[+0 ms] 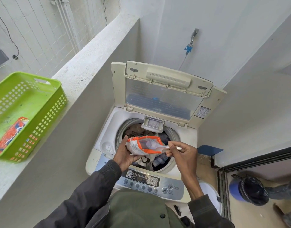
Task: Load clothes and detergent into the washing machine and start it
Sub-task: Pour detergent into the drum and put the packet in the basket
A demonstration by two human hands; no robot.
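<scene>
Your control panel point(148, 183) lies nearest, untouched. Above it, your left hand point(125, 155) grasps the orange-and-white detergent pouch point(144, 144) from below, mouth facing right, over the drum point(148, 143). Your right hand point(182, 155) is clenched on a white scoop point(167, 147); its long axis runs left–right, bowl inside the pouch mouth, handle toward your right grip. The clothes point(141, 130) are already in the drum. The detergent drawer point(152, 125) stands pulled out beyond the pouch, at the drum's far rim under the raised lid point(161, 94). Judgement: the loaded scoop must travel away from you, and your right hand is the one to carry it.
</scene>
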